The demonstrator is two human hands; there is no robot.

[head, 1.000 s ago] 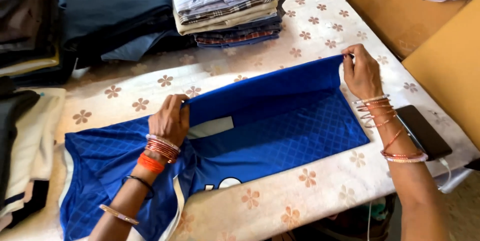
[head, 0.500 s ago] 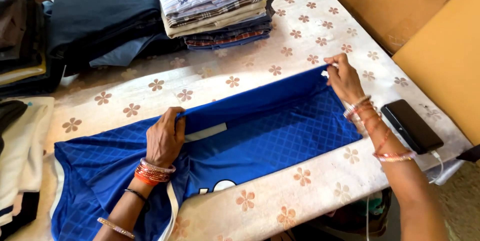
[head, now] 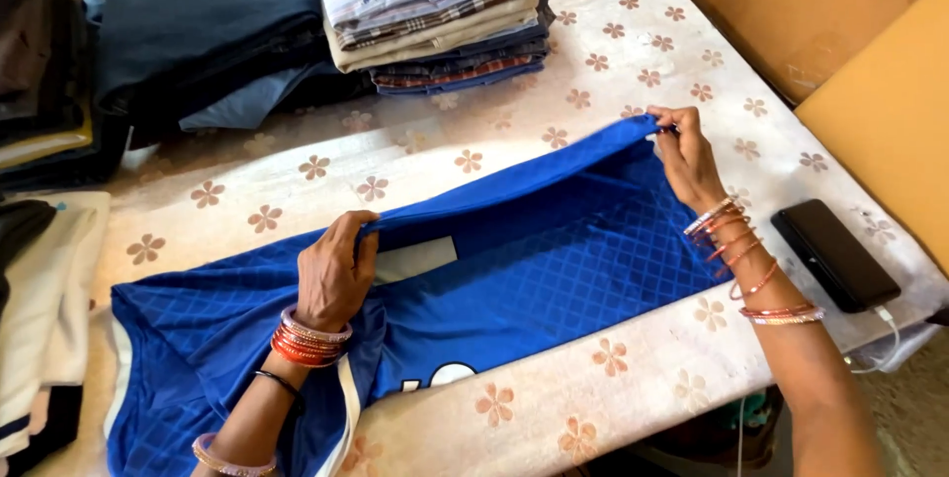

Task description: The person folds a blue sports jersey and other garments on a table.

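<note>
across the frame's middle, the left hand (head: 334, 274) and right hand (head: 686, 156) are pinching the blue jersey (head: 554, 269)'s raised far edge on the floral table (head: 633, 378); fold barely begun, most cloth lying unfolded

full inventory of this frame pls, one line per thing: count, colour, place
blue jersey: 1, blue with white trim, spread across the table's near half, far edge lifted
white tag: 1, white, inside the jersey by the left hand
table: 1, cream cover with brown flowers, fills the middle
folded shirt stack: 1 stack, striped, checked, beige and navy, far centre
dark folded pile: 1 pile, navy and grey, far left
cream garment: 1, cream, left edge
phone: 1, black, right edge of table, white cable attached
cardboard boxes: 2, brown, right of table
bangles: several on each wrist, red and gold
left hand: 1, gripping the jersey's lifted edge
right hand: 1, pinching the jersey's far right corner
</note>
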